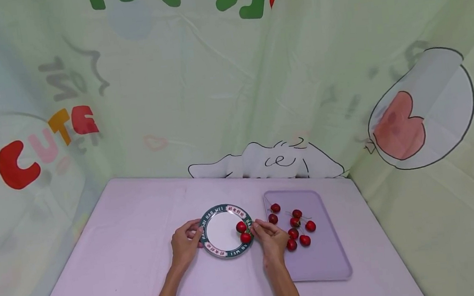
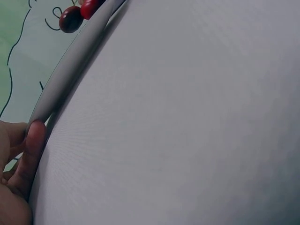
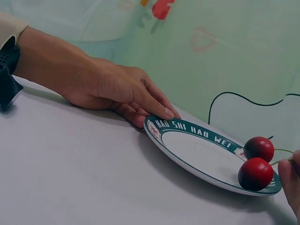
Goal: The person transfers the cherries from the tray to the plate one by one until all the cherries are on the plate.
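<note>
- Since both stems run straight to the right hand, its grip looks pinched down to almost nothing on them, at the plate's right rim. The right wrist view cuts most of that hand off, so I can't swear to the exact finger contact.
- The two cherries sit together inside the plate's right edge.
- My two cents on doing this bit well: let the fruit settle on the plate first, then ease the fingers apart gently. Yank a stem and one could roll over the rim, I reckon. A steady left side helps too.
- The left hand has its grip closed on the plate's left rim, thumb on top, fingers tucked under. Can't tell if the plate's base fully touches the table.
- Pose-wise, both forearms come in from the near side of the plate and angle inward, right hand back-up with fingertips aimed at the rim.
- Right of the plate there's a purple tray with a bunch of loose cherries. Past the plate's far side hangs a doodle-printed curtain.
</note>
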Action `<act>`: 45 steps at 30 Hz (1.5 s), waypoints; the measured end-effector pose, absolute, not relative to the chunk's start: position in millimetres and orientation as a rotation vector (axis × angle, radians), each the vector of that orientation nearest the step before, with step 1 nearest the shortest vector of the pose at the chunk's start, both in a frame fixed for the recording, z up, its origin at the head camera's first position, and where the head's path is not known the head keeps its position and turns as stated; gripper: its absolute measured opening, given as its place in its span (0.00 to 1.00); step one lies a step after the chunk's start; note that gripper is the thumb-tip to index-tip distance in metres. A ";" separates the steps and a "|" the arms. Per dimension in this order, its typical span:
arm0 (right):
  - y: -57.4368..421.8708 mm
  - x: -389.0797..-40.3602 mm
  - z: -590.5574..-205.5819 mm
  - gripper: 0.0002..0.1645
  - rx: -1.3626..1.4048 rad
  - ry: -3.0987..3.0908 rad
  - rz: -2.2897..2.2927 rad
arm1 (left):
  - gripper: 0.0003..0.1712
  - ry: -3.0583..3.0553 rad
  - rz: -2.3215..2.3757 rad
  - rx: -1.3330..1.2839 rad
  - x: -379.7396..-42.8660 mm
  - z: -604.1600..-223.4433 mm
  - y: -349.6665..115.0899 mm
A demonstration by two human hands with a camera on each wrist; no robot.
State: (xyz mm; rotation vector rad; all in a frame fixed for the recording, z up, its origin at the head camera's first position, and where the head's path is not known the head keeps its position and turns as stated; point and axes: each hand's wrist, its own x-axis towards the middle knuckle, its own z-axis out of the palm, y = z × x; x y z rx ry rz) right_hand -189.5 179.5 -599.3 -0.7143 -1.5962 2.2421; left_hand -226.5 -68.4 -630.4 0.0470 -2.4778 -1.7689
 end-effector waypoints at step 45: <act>172.5 -184.4 -617.4 0.08 -0.529 -2.169 1.510 | 0.20 -2.482 -1.781 0.044 -226.6 -634.5 -69.0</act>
